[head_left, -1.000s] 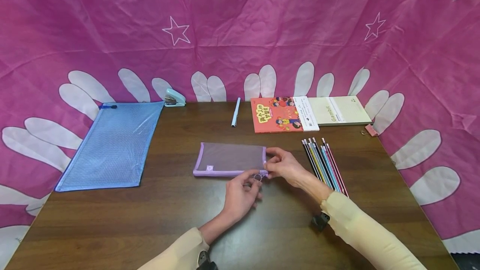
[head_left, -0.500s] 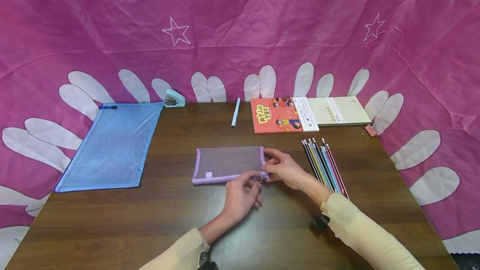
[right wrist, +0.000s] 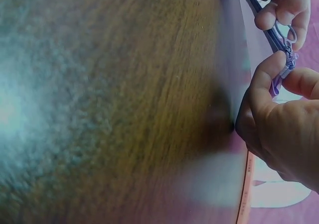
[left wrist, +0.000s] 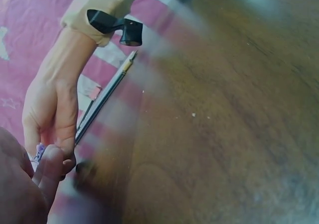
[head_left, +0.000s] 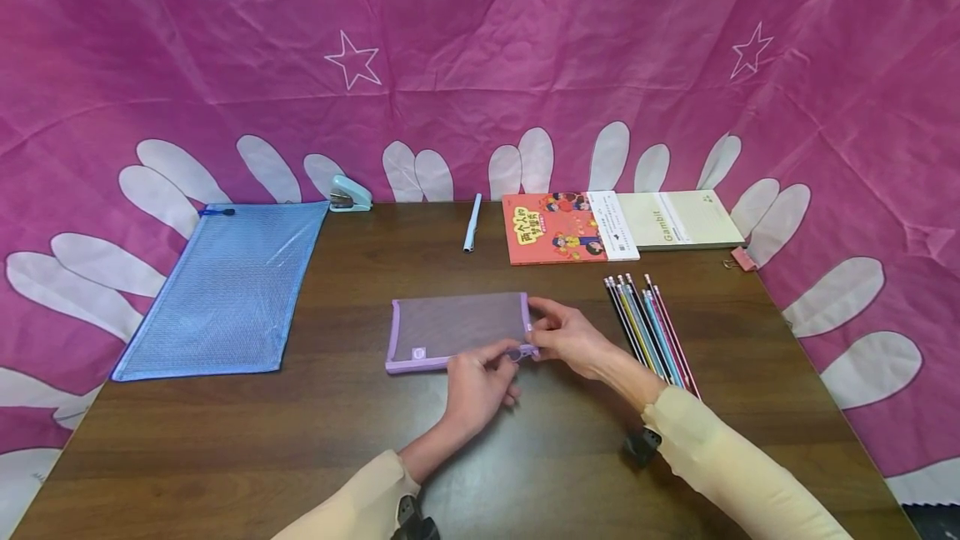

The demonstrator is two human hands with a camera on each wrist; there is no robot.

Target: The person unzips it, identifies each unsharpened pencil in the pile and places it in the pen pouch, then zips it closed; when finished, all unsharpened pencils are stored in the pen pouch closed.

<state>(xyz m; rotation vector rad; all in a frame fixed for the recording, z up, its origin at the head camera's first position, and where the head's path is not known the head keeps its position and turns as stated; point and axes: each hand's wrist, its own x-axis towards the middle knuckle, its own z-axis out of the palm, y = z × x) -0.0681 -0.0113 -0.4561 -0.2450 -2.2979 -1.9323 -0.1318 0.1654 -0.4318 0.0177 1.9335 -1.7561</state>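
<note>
A purple-edged mesh zip pouch [head_left: 459, 325] is in front of me near the middle of the table, its zipper edge facing me. My right hand [head_left: 573, 340] pinches the pouch's right front corner, at the end of the zipper. Just left of it, my left hand [head_left: 478, 387] has its thumb and forefinger at the zipper pull's ring [head_left: 516, 355] and pinches it. In the right wrist view, the dark zipper [right wrist: 271, 35] runs up from the pinched purple corner to the left hand's fingers. The left wrist view shows only a scrap of purple between the fingers.
Several pencils [head_left: 651, 332] lie by my right forearm. Behind are a pen [head_left: 472, 223], a red book [head_left: 555, 230] and a pale notebook [head_left: 681, 221]. A blue mesh bag [head_left: 228, 294] lies left, with a stapler [head_left: 350, 194] behind it. A pink clip [head_left: 743, 259] is far right.
The pouch's front edge has come toward me and its left end has swung nearer. My left hand has shifted slightly left with the ring. My right hand keeps its hold.
</note>
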